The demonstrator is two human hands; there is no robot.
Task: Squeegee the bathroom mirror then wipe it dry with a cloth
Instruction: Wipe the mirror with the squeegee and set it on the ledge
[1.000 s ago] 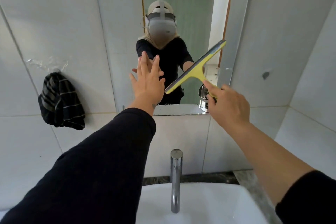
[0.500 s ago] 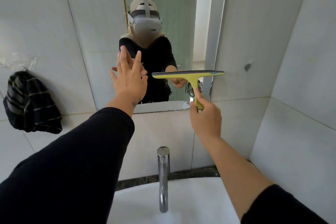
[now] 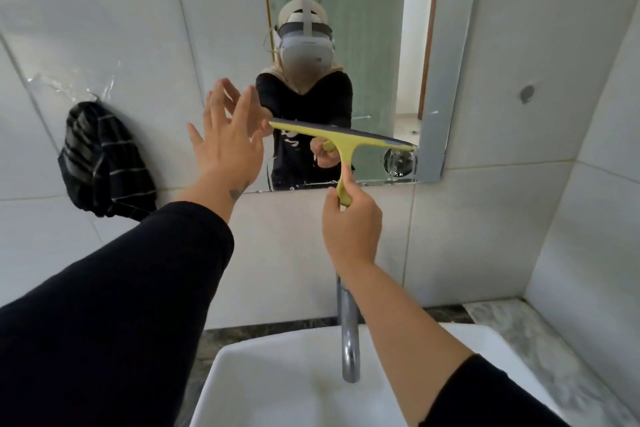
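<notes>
Squeegee [image 3: 341, 139] is gripped low on its yellow handle by the right hand [image 3: 348, 222], fingers wrapped round the stem. Blade is held roughly level, slightly tilted, across the lower part of the mirror [image 3: 370, 45]; whether the rubber edge is touching the glass cannot be told from this view.

Left hand [image 3: 227, 139] is raised, fingers spread apart, nothing held. It sits just beside the blade's left end, over the mirror's left edge; contact with glass or blade cannot be told.

Cloth [image 3: 104, 163], dark with pale stripes, hangs on the tiled wall well left of the mirror, untouched. Sink [image 3: 242, 374] and tap [image 3: 348, 329] lie below.

Handling, judged: squeegee is taken to be light and stiff, plastic body with a soft rubber edge that must be pressed evenly. Present hold near the handle's end gives reach but little pressure; a hold higher on the stem is thought steadier. Handle may be slippery if wet. Mirror is fragile and fixed, so firm, even pressure only is advised. Cloth is soft and limp; it is best bunched in the palm once lifted off its hook.

Step judged: squeegeeing in hand or about to begin, drying not yet begun
</notes>
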